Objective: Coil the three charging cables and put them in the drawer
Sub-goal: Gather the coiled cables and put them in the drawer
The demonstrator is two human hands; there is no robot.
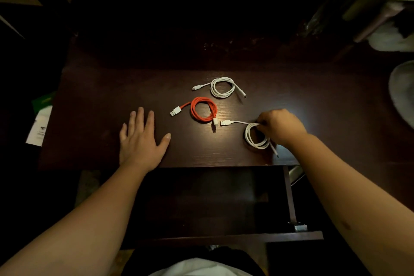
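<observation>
Head view looks down on a dark wooden desk (94,101) lit by a bright patch near its middle. At the far left edge, off the desk, a white paper sheet (40,125) and something green (43,101) lie in shadow. Next comes the left hand (140,139), palm down and flat on the desk, fingers spread, its grip apart and holding nothing. Right of it lies the red cable (203,109), coiled in a round loop, with one white USB plug (175,111) pointing toward the left hand and its other plug (215,122) at the loop's lower right. Farther back sits a white coiled cable (222,87), well apart from both hands, its two ends sticking out left and right. Just right of the red coil, the plug (224,122) of a second white cable (255,136) nearly touches the red cable's plug. This second white cable is coiled and rests on the desk near the front edge, a short tail (273,149) trailing toward the edge. The right hand (280,126) has its grip pinched together on the top of this coil, the fingertips (261,125) clamped on the strands. Below the desk edge the drawer (289,197) stands pulled open, its inside dark, with no cable seen in it. At far right a pale rounded object (403,92) sits in the gloom.
</observation>
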